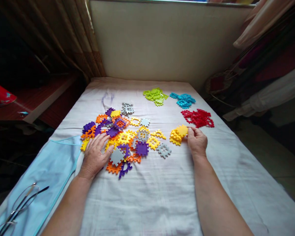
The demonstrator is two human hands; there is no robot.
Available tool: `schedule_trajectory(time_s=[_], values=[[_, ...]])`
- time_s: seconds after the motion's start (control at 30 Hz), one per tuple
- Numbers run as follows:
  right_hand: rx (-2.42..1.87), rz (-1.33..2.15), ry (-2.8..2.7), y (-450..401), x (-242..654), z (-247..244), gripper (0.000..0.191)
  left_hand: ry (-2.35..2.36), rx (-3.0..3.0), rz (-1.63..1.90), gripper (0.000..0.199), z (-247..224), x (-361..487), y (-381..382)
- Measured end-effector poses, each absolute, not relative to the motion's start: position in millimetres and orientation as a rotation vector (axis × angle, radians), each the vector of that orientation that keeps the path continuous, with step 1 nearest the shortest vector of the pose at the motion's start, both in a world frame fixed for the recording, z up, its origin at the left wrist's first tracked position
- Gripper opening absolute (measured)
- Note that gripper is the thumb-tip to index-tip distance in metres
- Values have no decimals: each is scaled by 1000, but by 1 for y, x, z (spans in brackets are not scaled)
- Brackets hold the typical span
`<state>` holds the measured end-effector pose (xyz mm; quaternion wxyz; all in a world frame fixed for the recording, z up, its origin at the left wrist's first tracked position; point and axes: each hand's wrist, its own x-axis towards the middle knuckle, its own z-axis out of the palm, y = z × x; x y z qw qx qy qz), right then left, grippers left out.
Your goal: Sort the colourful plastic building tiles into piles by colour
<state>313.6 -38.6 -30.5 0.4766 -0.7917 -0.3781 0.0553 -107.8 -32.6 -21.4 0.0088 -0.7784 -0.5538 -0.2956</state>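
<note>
My left hand [95,152] lies with fingers spread on the left side of a mixed heap of plastic interlocking tiles, among them a purple tile [142,148], a grey tile [117,156] and an orange tile [114,168]. My right hand [197,141] pinches a flat yellow tile [182,130] by its right edge, over a small pile of yellow tiles [175,138]. Between the heap and this pile lie a yellow window tile [153,143] and a grey window tile [164,150].
Behind are piles of green tiles [155,95], blue tiles [184,100] and red tiles [198,118]. Eyeglasses [22,203] rest on a light blue cloth [56,167] at the left. A pale sheet [142,203] covers the surface, with a wall [162,42] beyond.
</note>
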Motion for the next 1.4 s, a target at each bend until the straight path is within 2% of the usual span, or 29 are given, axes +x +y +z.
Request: schedule_trajectory(time_s=[0.3,0.57,0.83,1.0,1.13,1.23,1.4], values=[[-1984,73,-974,-41,310,-27,45,-1718,-2502,-860,43,-22,-113,-33],[-1981,-82,-1071,-40,313,-35,41,-1824,-2566,-884,34,-17,-113,-34],[-1825,-228,-1189,-41,304,-30,32,-1961,-2491,-1264,25,-3,-104,-36],[-1692,-336,-1344,-41,291,-25,25,-1908,-2496,-955,35,-3,-106,-38],[-1607,-402,-1402,-41,282,-21,22,-1869,-2586,-777,23,-6,-106,-40],[-1540,-423,-1454,-41,273,-16,20,-1857,-2566,-885,19,-5,-105,-40],[-1409,-375,-1556,-43,244,-1,17,-1765,-2436,-1351,20,4,-100,-40]])
